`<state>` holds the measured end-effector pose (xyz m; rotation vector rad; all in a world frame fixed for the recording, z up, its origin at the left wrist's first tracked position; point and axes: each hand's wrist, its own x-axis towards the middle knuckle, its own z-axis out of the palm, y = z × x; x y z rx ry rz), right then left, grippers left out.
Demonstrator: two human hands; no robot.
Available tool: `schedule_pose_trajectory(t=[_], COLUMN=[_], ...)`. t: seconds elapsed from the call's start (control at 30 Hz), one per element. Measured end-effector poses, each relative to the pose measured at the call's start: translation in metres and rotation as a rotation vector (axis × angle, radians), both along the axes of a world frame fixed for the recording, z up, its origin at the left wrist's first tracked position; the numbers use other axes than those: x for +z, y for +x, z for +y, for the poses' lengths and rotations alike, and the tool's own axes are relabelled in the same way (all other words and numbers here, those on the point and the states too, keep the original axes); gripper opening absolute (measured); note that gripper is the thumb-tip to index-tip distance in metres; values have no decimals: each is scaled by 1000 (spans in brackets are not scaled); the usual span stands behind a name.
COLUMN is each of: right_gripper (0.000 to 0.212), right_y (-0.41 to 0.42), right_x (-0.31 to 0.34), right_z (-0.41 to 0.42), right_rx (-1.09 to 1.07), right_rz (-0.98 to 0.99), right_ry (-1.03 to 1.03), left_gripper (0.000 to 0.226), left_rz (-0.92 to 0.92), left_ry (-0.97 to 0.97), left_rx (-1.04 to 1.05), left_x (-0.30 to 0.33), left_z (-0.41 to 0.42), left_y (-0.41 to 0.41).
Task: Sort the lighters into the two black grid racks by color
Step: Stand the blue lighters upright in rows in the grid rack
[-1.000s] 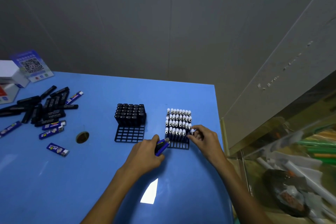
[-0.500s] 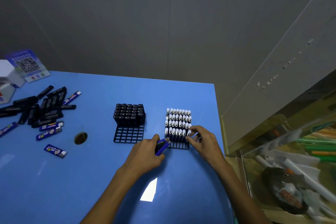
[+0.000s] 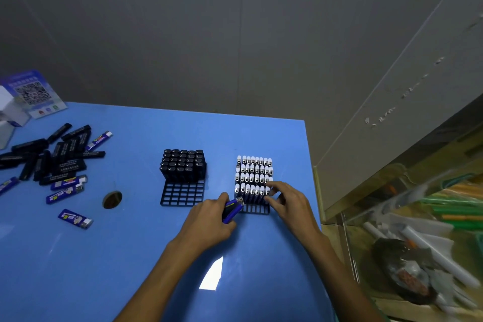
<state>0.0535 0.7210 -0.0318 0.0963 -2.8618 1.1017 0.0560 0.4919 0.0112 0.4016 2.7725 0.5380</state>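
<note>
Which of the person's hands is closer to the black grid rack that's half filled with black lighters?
Left. The left hand, gripping a blue lighter, sits just beside the near right corner of the black-lighter rack. The right hand is farther right, at the rack of white-capped lighters.

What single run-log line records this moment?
left hand: grips blue lighter | right hand: fingers at right rack | left rack: black lighters, front rows empty
</note>
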Motion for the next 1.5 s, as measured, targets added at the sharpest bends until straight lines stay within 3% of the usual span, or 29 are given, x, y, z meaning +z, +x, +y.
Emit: schedule_pose_trajectory(t=[0.2, 0.5, 0.7, 0.8, 0.93, 1.23, 1.5], right_gripper=[23, 16, 22, 25, 11, 9, 9], right_y=[1, -3, -1, 1, 6, 11, 17], right_x=[-1, -2, 9, 19, 32, 37, 36], right_z=[1, -1, -1, -2, -13, -33, -33], right_rx=[-29, -53, -45, -67, -40, 156, 212], right_rz=[48, 25, 3, 1, 10, -339, -393], right_ry=[-63, 6, 57, -11, -179, -515, -625], left_gripper=[26, 26, 25, 24, 24, 25, 28], left_rz=[-3, 1, 0, 10, 35, 30, 8], left_ry=[3, 20, 29, 32, 26, 40, 42], left_rx=[4, 2, -3, -9, -18, -73, -97], left_x=[4, 7, 8, 11, 14, 17, 15], left_z=[-3, -7, -7, -6, -3, 5, 5], left_y=[1, 2, 5, 5, 6, 14, 17])
